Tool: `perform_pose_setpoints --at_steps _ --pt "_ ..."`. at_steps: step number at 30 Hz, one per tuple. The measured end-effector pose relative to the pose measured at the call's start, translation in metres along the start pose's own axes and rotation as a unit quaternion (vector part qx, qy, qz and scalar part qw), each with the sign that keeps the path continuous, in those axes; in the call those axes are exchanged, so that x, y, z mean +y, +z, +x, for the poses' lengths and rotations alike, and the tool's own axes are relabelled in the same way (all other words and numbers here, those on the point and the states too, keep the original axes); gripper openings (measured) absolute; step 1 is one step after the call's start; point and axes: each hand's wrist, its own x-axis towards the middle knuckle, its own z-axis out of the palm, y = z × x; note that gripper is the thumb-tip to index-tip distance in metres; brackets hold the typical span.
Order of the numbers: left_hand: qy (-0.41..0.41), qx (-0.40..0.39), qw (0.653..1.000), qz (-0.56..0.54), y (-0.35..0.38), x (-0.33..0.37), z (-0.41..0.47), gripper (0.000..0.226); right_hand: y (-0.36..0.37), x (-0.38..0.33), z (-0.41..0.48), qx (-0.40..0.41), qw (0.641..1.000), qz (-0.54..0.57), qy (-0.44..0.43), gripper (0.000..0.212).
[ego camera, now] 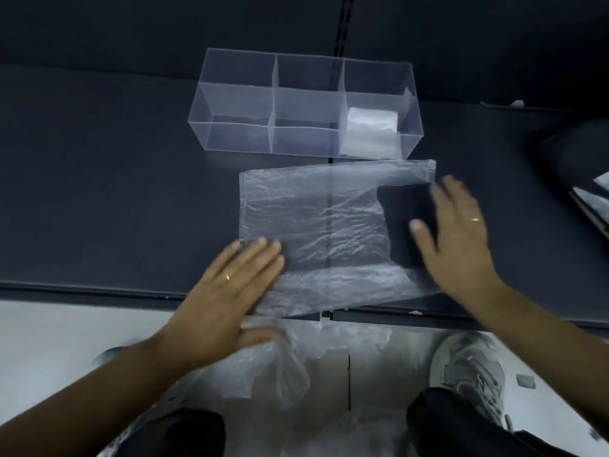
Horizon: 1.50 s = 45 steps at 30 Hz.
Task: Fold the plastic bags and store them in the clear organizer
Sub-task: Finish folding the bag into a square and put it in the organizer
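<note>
The organizer (303, 103) stands toward the back of the bench (99, 192), a folded bag (370, 130) in a compartment at its right end. Just before it a plastic bag (313, 222) lies flat, reaching the bench's front edge. The left hand (224, 291) rests on its near left corner; the right hand (458, 235) is at its right side. Loose bags (280, 367) lie below, left of a shoe (468, 374).
</note>
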Motion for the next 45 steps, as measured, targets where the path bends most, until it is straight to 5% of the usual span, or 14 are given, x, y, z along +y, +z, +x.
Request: perform_pose_setpoints --at_steps 4,7,10,13,16,22,27,33,38,42,45 --pt "0.068 0.035 0.997 -0.006 0.009 0.018 -0.021 0.046 0.016 -0.081 -0.056 -0.155 0.956 0.076 -0.238 0.083" --pt "0.064 0.113 0.989 -0.068 0.000 0.027 -0.015 0.033 0.027 -0.109 -0.071 -0.174 0.935 0.014 -0.310 0.083" --pt "0.047 0.129 0.986 -0.097 -0.008 0.036 -0.009 0.026 0.024 -0.110 -0.069 -0.136 0.951 0.043 -0.274 0.047" --pt "-0.072 0.059 0.972 -0.218 -0.030 0.033 -0.010 0.037 0.009 -0.089 -0.063 -0.089 0.958 0.087 -0.257 0.014" --pt "-0.205 -0.010 0.906 -0.369 -0.053 0.019 -0.014 0.019 -0.018 -0.058 -0.055 -0.121 0.965 0.117 -0.201 0.011" --pt "-0.249 -0.074 0.825 -0.502 -0.075 -0.024 -0.009 0.020 -0.074 -0.008 -0.021 -0.343 0.923 0.171 -0.040 0.028" --pt "-0.348 0.039 0.779 -0.519 -0.076 -0.053 0.023 0.016 -0.070 0.008 0.023 -0.272 0.905 0.319 0.076 0.020" --pt "-0.411 0.102 0.803 -0.420 -0.051 -0.073 0.057 0.018 -0.019 0.013 0.053 -0.127 0.941 0.257 0.181 0.018" --pt "-0.421 0.167 0.867 -0.210 -0.042 -0.061 0.060 0.023 -0.005 0.013 0.062 -0.085 0.963 0.181 0.181 0.032" --pt "-0.227 0.306 0.921 -0.085 -0.045 -0.016 0.051 0.027 -0.003 0.012 0.064 -0.075 0.974 0.137 0.165 0.046" --pt "-0.144 0.157 0.973 -0.086 -0.031 0.012 0.052 0.047 -0.004 0.008 0.064 -0.081 0.976 0.113 0.165 0.047"
